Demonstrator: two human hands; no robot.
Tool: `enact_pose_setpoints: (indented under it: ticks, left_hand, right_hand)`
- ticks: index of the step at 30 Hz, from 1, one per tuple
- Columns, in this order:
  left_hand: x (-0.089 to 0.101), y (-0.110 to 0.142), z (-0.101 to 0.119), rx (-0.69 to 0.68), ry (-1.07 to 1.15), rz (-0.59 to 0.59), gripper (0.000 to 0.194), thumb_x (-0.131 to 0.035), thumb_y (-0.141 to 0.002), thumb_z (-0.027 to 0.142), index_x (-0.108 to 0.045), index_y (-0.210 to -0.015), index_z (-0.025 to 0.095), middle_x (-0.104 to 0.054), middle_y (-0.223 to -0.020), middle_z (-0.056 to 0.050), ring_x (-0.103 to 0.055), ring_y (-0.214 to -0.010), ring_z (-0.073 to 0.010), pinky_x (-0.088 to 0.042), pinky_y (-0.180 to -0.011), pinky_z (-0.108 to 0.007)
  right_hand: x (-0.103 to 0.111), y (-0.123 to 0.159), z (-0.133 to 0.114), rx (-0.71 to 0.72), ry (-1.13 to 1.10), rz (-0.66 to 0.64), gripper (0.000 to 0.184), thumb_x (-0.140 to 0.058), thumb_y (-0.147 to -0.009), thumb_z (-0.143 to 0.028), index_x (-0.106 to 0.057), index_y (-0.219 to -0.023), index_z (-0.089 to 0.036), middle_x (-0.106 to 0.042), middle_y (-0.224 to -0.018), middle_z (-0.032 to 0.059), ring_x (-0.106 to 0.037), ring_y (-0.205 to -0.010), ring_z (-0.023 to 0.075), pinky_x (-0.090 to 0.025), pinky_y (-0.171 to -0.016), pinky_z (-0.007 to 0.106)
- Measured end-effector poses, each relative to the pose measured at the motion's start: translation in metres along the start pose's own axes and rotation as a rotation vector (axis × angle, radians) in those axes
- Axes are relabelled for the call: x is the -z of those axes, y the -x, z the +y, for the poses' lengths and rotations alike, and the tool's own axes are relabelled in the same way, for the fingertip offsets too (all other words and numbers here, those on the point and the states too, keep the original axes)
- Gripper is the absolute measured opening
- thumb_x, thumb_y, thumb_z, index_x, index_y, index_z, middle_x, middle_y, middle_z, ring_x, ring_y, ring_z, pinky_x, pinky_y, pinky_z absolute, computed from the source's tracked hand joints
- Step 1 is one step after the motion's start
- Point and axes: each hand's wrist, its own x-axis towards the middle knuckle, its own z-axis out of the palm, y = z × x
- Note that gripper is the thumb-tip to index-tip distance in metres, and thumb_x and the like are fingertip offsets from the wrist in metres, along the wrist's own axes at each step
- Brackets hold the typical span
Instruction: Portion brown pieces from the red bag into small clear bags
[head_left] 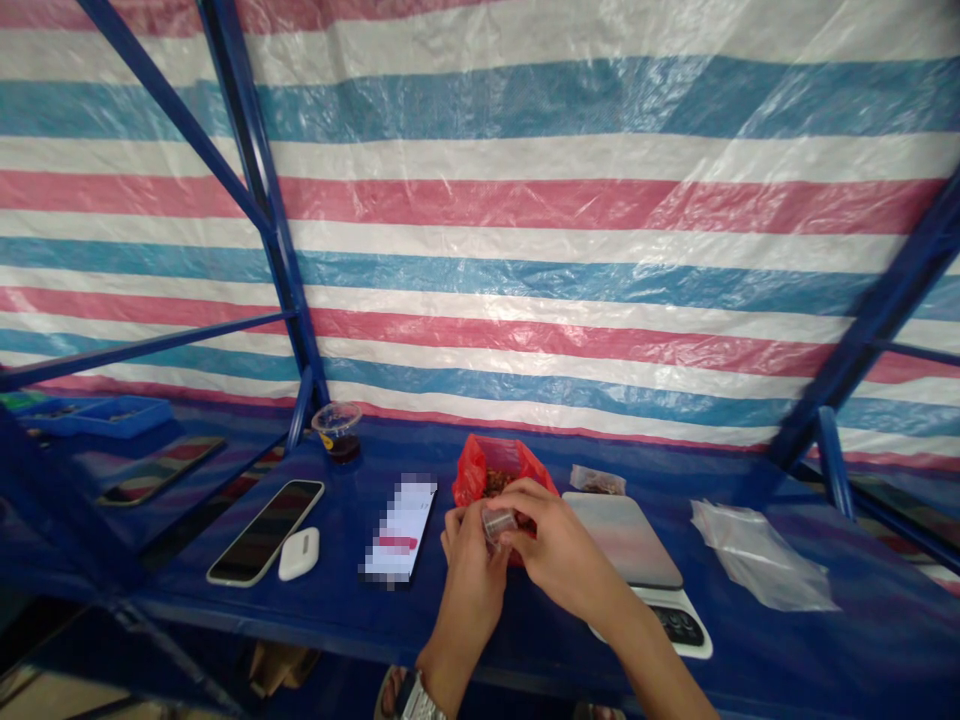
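Note:
Low over the front of a red plastic bag (471, 470), my two hands meet around a small clear plastic bag (499, 522). My left hand (474, 550) is closed on its left side. From the right, the fingers of my right hand (555, 535) pinch the same small bag. Small brown pieces (496, 482) lie inside the open red bag, partly hidden behind my hands. Beside my right forearm is a kitchen scale (626, 540) with a grey plate. What the small bag holds, if anything, is unclear.
Clear plastic bags (765, 560) lie at right; a small filled bag (598, 480) sits behind the scale. Leftward are a lit phone (401, 530), a dark-screened phone (266, 532), a white earbud case (299, 554) and a plastic cup (339, 435). Blue metal posts (266, 210) flank the shelf.

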Motion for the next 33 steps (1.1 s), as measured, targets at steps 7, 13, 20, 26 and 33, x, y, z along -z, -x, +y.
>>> enact_pose_setpoints:
  ticks: [7,13,20,26,33]
  left_hand:
    - [0.004,0.0,0.006,-0.015,0.019,0.059,0.028,-0.06,-0.092,0.035,-0.068,-0.117,0.023,-0.065,-0.107,-0.011,-0.055,-0.107,-0.0301,-0.044,-0.095,-0.045]
    - [0.012,0.002,0.011,0.1,0.017,0.261,0.035,-0.054,-0.095,0.049,-0.067,-0.109,0.019,-0.066,-0.095,-0.012,-0.059,-0.094,-0.0314,-0.046,-0.088,-0.044]
    - [0.0,0.0,-0.004,0.169,-0.109,0.175,0.032,-0.054,-0.091,0.049,-0.064,-0.091,0.019,-0.07,-0.097,-0.017,-0.064,-0.096,-0.0356,-0.046,-0.086,-0.044]
    - [-0.001,0.002,0.003,0.272,0.19,0.014,0.033,-0.055,-0.091,0.052,-0.061,-0.098,0.021,-0.074,-0.089,-0.011,-0.071,-0.083,-0.0286,-0.047,-0.073,-0.035]
    - [0.001,-0.007,-0.011,0.274,0.494,0.064,0.049,-0.065,-0.084,0.062,-0.065,-0.099,0.015,-0.074,-0.089,-0.009,-0.07,-0.086,-0.0253,-0.051,-0.079,-0.035]
  right_hand:
    - [0.007,-0.006,0.008,0.014,-0.03,0.073,0.037,-0.06,-0.085,-0.009,-0.074,-0.115,-0.026,-0.068,-0.118,0.0049,-0.066,-0.107,0.0205,-0.052,-0.099,0.036]
    - [0.009,-0.022,0.037,-0.059,0.288,0.12,0.041,-0.055,-0.084,-0.004,-0.072,-0.118,-0.02,-0.068,-0.123,0.009,-0.065,-0.112,0.0215,-0.046,-0.105,0.035]
    - [-0.004,-0.033,0.034,-0.158,0.763,-0.139,0.048,-0.057,-0.071,0.004,-0.077,-0.11,-0.017,-0.073,-0.118,0.0121,-0.059,-0.123,0.0306,-0.041,-0.105,0.042]
    - [-0.003,-0.027,0.04,-0.185,0.582,-0.157,0.045,-0.057,-0.071,0.003,-0.077,-0.106,-0.016,-0.076,-0.113,0.0112,-0.067,-0.112,0.0265,-0.045,-0.099,0.034]
    - [-0.015,-0.02,0.058,-0.206,0.428,-0.086,0.042,-0.059,-0.075,-0.002,-0.078,-0.109,-0.02,-0.077,-0.114,0.0101,-0.069,-0.11,0.0259,-0.047,-0.095,0.032]
